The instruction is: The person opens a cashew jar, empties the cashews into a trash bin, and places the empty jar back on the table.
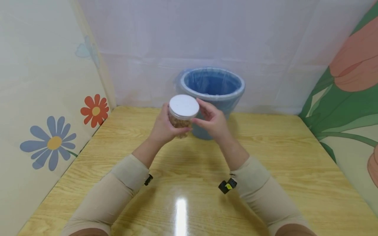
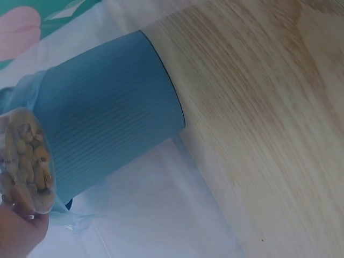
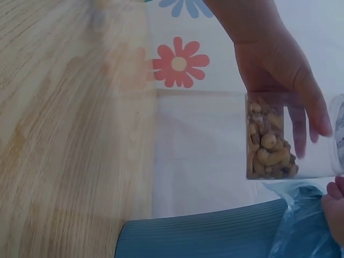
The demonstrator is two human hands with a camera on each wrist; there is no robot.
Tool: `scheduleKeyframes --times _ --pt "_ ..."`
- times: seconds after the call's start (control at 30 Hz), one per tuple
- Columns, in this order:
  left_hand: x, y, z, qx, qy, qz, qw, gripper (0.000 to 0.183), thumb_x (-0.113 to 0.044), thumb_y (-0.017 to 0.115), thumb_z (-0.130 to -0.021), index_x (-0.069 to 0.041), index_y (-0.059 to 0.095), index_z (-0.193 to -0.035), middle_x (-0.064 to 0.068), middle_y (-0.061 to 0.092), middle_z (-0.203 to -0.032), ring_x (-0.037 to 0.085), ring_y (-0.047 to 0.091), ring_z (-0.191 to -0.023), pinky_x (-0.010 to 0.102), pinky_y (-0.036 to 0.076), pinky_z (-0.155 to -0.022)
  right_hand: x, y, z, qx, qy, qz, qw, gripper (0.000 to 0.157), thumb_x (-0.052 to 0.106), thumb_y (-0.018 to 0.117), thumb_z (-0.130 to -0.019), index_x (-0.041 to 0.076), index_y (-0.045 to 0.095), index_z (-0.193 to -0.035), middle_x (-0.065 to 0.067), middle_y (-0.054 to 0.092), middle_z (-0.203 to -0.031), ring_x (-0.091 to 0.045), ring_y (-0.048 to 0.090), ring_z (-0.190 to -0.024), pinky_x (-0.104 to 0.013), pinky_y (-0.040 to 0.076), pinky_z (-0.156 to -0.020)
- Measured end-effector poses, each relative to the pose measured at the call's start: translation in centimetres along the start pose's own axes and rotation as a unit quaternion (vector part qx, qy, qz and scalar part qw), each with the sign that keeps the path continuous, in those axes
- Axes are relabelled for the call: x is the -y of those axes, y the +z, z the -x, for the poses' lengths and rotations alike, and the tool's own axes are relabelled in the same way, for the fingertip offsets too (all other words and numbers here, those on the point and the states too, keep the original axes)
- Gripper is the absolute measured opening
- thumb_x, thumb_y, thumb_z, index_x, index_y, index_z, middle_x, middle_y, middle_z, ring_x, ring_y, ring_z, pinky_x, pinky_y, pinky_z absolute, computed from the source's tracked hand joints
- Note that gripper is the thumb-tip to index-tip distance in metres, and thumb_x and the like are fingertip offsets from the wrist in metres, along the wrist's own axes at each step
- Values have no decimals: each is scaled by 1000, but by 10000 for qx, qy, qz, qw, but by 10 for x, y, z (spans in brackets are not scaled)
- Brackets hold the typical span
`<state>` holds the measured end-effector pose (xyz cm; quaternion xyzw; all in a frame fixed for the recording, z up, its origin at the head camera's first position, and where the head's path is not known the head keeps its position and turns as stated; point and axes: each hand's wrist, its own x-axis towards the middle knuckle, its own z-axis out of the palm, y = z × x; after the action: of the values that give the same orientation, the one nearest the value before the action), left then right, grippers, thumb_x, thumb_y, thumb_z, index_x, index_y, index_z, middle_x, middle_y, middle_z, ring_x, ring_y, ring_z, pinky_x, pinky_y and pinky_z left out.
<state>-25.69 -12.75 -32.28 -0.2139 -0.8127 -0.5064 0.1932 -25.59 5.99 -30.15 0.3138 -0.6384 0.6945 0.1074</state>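
A clear plastic jar (image 1: 180, 122) with a white lid (image 1: 184, 105) is held up above the table, tilted slightly. My left hand (image 1: 164, 127) grips its side, with the thumb across the front. Nuts, cashews among them (image 3: 271, 153), fill roughly the lower half of the jar, as the right wrist view shows. At the lid's right edge is my right hand (image 1: 213, 119), its fingers loosely bent and the tips at the lid and jar side. In the left wrist view, the jar's bottom (image 2: 29, 161) faces the camera, nuts showing through.
Just behind the hands stands a blue bin (image 1: 233, 101) lined with a clear plastic bag (image 3: 301, 226). The wood-grain table (image 1: 189, 170) runs up to a pale cloth backdrop (image 1: 141, 78). Flower-printed panels (image 1: 53, 82) flank both sides.
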Motion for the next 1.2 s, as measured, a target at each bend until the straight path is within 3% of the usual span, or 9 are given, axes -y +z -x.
scheduleKeyframes --times 0.3,0.53,0.73,0.87,0.97,1.07,1.2 --pt "2 8 3 -200 222 -243 9993 95 -27 87 -57 -7 32 -132 10 46 -128 22 46 -116 39 39 -97 -3 7 3 -393 -14 154 9991 65 -19 67 -68 -12 43 -128 -28 48 -126 -32 49 -117 -29 37 -101" --pt "2 5 3 0 260 -206 9994 96 -27 87 -58 -6 31 -133 12 45 -130 24 45 -118 42 39 -98 -3 2 2 -192 -21 66 9998 65 -17 68 -68 -11 43 -128 -27 50 -125 -29 49 -117 -29 37 -101" --pt "5 0 2 475 344 44 9983 99 -23 88 -56 -9 29 -135 11 44 -131 25 44 -119 45 34 -101 2 -8 -1 503 36 -185 9986 65 -16 67 -71 -10 41 -130 -25 45 -131 -28 45 -122 -32 36 -103" --pt "4 -4 0 873 540 432 9938 102 -15 88 -55 -9 28 -137 10 44 -130 23 43 -119 43 31 -104 3 -16 -3 896 43 -299 9955 67 -2 73 -71 -9 41 -130 -24 46 -131 -26 46 -121 -34 36 -103" --pt "-12 -10 1 1264 627 769 9870 103 -4 86 -54 -4 27 -138 15 44 -130 27 43 -119 43 31 -104 2 -21 -3 1102 -23 -349 9933 77 18 78 -68 -10 41 -130 -24 45 -131 -26 46 -121 -35 36 -102" --pt "-28 -14 1 1690 627 1068 9778 102 3 84 -53 1 26 -137 20 43 -128 31 43 -118 43 32 -103 3 -26 -4 1348 -174 -477 9896 83 26 78 -67 -12 40 -129 -25 45 -131 -27 46 -120 -37 37 -102" --pt "-22 -14 -1 2122 624 1353 9658 104 3 84 -51 -1 26 -137 17 44 -128 28 43 -118 40 33 -103 6 -32 -5 1737 -310 -688 9819 81 23 78 -69 -14 38 -129 -18 48 -130 -25 48 -118 -37 40 -99"
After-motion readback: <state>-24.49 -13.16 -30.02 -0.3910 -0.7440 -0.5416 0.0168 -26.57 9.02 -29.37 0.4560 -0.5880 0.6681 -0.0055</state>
